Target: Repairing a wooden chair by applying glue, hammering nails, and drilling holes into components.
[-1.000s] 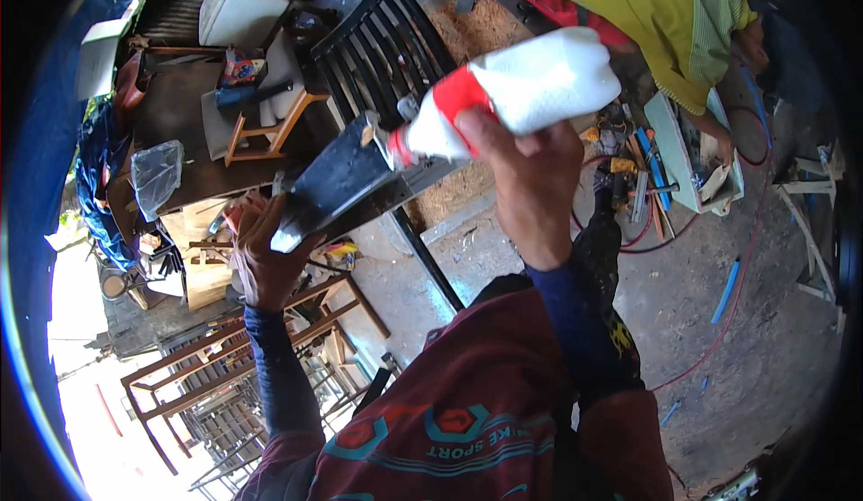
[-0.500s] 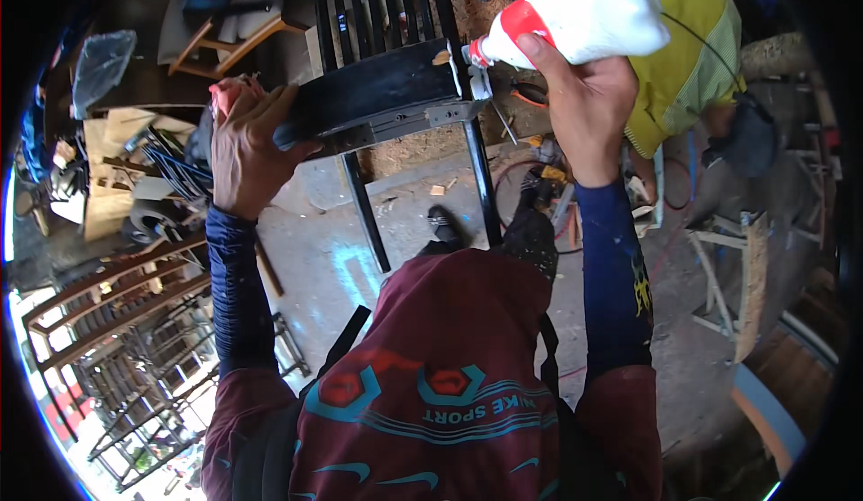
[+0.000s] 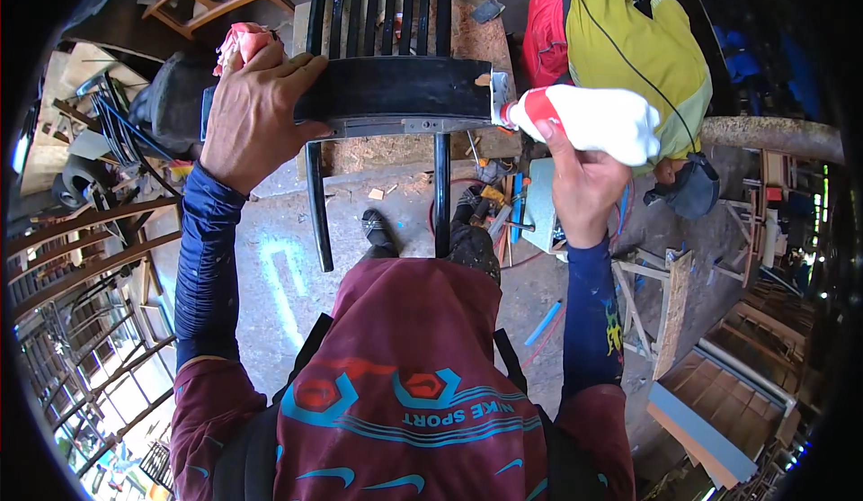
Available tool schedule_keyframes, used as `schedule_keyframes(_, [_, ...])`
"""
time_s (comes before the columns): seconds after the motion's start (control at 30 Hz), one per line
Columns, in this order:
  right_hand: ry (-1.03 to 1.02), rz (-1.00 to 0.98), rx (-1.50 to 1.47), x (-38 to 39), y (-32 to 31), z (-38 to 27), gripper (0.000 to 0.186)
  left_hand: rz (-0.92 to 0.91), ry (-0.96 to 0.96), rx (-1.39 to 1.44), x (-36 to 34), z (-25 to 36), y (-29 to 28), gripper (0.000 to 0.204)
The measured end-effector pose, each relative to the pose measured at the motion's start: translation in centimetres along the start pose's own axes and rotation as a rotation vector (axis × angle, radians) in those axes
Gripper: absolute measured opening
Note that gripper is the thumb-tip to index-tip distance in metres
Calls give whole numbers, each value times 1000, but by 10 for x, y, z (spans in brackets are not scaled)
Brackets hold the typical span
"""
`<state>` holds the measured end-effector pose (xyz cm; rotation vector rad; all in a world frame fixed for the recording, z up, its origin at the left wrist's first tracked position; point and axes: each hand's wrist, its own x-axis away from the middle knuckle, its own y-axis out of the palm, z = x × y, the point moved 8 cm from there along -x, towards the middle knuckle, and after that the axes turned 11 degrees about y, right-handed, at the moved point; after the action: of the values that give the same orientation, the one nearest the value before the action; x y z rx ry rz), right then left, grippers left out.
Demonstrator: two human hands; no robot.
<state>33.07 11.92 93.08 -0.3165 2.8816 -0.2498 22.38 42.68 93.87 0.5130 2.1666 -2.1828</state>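
In front of me is a black wooden chair [image 3: 395,87] with a broad curved rail and several narrow slats. My left hand [image 3: 243,128] is closed over the rail's left part, thumb along its near edge. A crumpled pinkish-red cloth [image 3: 244,44] shows at those fingertips; how it is held there is hidden. My right hand [image 3: 584,177] grips a white plastic bottle [image 3: 611,123] with a red band, tipped on its side. The bottle's narrow mouth points left at the rail's right end, where a white wet-looking patch [image 3: 499,92] lies.
Beyond the bottle a person in a yellow-green and red top [image 3: 620,42] bends down. Sawdust covers a board [image 3: 485,38] under the chair. Wooden frames [image 3: 99,276] crowd the left side. A trestle [image 3: 665,303] and a blue-edged panel [image 3: 701,433] stand at right.
The view has shifted, and the chair rail now looks more level. The bottle lies more nearly sideways, its mouth still by the rail's end. More white shows on that end.
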Motion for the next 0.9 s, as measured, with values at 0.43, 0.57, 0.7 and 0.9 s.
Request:
schedule_keyframes(0.43, [174, 295, -178, -11, -36, 54, 31, -15, 101, 13, -10, 12, -9, 75])
schedule_keyframes(0.57, [529, 316, -1012, 12, -40, 125, 34, -21, 148, 3, -11, 11, -13, 73])
schedule_keyframes(0.7, [644, 215, -1304, 53, -18, 163, 34, 88, -82, 376, -1, -26, -31, 57])
schedule_keyframes(0.9, [770, 148, -1370, 115, -6, 192, 34, 145, -94, 1106, 72, -47, -94, 73])
